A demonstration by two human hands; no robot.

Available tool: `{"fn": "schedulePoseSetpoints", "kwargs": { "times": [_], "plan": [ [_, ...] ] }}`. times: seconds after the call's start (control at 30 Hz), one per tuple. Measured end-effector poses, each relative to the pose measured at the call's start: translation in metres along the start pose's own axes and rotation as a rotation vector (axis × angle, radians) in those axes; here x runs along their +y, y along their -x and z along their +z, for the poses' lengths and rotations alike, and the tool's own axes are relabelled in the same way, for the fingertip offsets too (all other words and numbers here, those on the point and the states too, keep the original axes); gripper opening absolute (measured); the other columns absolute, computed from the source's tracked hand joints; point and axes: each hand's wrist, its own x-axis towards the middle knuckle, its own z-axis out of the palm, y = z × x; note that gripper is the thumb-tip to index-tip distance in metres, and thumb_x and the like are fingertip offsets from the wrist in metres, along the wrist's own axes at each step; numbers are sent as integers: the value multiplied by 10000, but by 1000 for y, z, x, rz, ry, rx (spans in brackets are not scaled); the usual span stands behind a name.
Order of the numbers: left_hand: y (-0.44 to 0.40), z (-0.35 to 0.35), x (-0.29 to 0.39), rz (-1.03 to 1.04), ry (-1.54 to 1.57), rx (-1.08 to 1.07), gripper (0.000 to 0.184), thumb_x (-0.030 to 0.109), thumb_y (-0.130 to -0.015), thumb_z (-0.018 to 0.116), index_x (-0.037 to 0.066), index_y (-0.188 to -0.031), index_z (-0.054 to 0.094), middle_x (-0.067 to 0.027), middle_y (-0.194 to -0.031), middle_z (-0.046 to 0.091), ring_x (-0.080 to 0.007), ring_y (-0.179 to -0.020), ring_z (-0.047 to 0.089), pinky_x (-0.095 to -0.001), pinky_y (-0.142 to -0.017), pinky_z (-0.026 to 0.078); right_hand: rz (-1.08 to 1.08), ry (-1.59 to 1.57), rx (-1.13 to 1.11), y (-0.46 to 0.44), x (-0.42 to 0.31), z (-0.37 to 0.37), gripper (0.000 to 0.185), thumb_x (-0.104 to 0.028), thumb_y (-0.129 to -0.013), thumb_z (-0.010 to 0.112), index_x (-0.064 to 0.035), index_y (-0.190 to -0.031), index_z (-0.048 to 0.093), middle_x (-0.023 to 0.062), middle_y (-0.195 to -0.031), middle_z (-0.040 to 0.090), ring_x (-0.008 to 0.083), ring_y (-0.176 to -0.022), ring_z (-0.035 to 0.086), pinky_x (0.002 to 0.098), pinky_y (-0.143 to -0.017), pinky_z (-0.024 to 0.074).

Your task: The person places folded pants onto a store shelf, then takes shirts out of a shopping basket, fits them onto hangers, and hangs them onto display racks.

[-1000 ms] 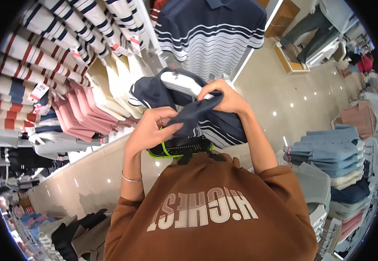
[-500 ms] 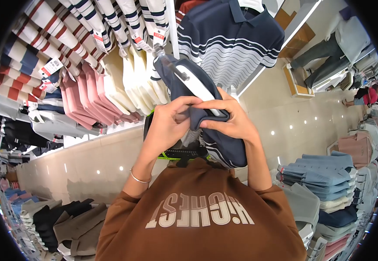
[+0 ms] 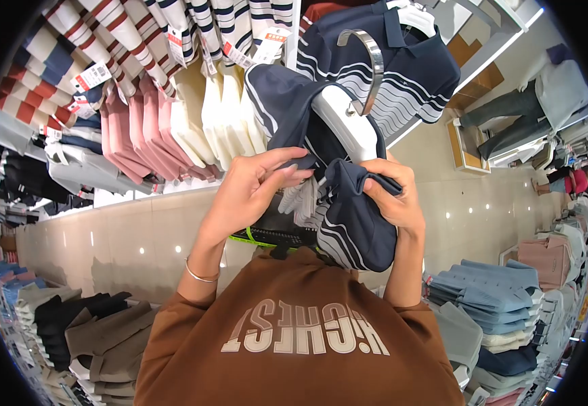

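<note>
Between my hands is a navy polo shirt point(image 3: 358, 233) with white stripes, on a white hanger point(image 3: 348, 125) whose metal hook point(image 3: 377, 68) points up and away from me. My left hand point(image 3: 250, 186) pinches the shirt's edge near the neck opening, thumb and fingers close together. My right hand point(image 3: 395, 196) grips the folded navy fabric on the other side, below the hanger's right end. The neck opening gapes between the hands, showing a dark inside. Part of the hanger is hidden inside the shirt.
A similar striped polo point(image 3: 382, 61) hangs just ahead on the rack. Pink shirts point(image 3: 128, 135), cream shirts point(image 3: 223, 111) and striped garments with tags hang at left. A dark basket point(image 3: 277, 233) with a green edge is beneath the shirt. Folded clothes point(image 3: 490, 291) are stacked at right.
My hands have moved apart and the neck opening is spread wider. The hanger has shifted right and turned, so its hook shows clearly. Both hands still hold the shirt.
</note>
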Motion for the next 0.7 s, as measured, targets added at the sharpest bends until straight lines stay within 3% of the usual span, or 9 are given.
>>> {"fn": "schedulePoseSetpoints", "kwargs": {
  "times": [0.23, 0.33, 0.43, 0.53, 0.63, 0.7],
  "plan": [
    [2, -7, 17, 241, -593, 138, 206, -22, -880, 481, -50, -1043, 603, -152, -907, 655, -215, -890, 653, -275, -729, 535, 10, -179, -10, 7, 8, -4, 134, -33, -799, 624, 26, -918, 637, 101, -934, 580, 175, -874, 524, 280, -766, 398],
    [5, -1, 24, 180, -511, 293, 214, -34, -870, 491, -51, -1054, 597, -152, -960, 651, -216, -904, 648, -272, -742, 530, 24, -226, -17, 8, 10, -5, 140, -56, -809, 630, 29, -920, 636, 92, -921, 585, 161, -850, 524, 272, -754, 399],
    [8, -7, 20, 23, -152, 207, 216, -38, -864, 496, -47, -1057, 595, -152, -1051, 631, -214, -936, 638, -255, -767, 517, 33, -292, -15, 8, 13, -6, 149, -71, -810, 639, 28, -921, 635, 83, -901, 594, 147, -830, 523, 267, -749, 401],
    [9, -11, 24, -21, -147, 124, 212, -47, -844, 518, -44, -1037, 605, -138, -1084, 619, -212, -945, 634, -245, -773, 506, 50, -306, -18, 10, 18, -10, 155, -79, -806, 649, 26, -920, 635, 75, -884, 604, 136, -820, 523, 262, -741, 403],
    [6, -19, 26, 184, -512, 38, 216, -64, -817, 537, -46, -1017, 615, -139, -1080, 616, -206, -925, 641, -235, -769, 499, 43, -220, -10, 11, 19, -11, 157, -78, -801, 654, 24, -919, 637, 64, -862, 611, 124, -811, 519, 255, -726, 403],
    [5, -18, 34, 212, -593, -17, 227, -74, -801, 540, -43, -1013, 618, -126, -1029, 635, -206, -928, 640, -244, -779, 504, 24, -137, -12, 10, 18, -12, 155, -75, -800, 653, 22, -920, 639, 55, -847, 613, 118, -803, 515, 251, -716, 401]
  ]
}}
